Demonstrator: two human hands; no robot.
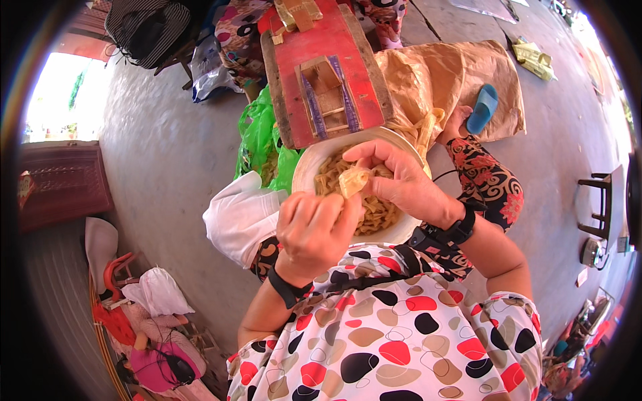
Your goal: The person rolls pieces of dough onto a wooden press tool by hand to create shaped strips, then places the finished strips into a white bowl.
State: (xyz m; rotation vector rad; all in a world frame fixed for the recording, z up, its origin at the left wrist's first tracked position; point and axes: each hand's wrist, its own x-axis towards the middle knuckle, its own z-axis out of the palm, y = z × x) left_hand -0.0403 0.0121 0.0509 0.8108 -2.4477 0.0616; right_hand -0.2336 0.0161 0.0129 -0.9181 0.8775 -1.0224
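Both hands are over a white basin (pixel 409 143) on the lap, which holds many small, yellowish-brown folded pieces (pixel 376 216). My right hand (pixel 406 180) pinches a pale yellow, translucent folded piece (pixel 352 181) between thumb and fingers. My left hand (pixel 318 230) is closed close beside that piece, its fingertips at the lower edge; whether it also grips the piece is hidden by the fingers. Just beyond the basin stands a red board (pixel 281 65) with worn wooden edges, bearing a small wooden frame (pixel 328 100) with purple printed strips along its sides.
A green plastic bag (pixel 258 133) and a white cloth (pixel 241 215) lie left of the basin. Brown paper (pixel 451 70) and a blue slipper (pixel 482 109) are on the right. Another person's patterned trouser leg (pixel 241 45) is beyond the board. A person sits at lower left (pixel 165 361).
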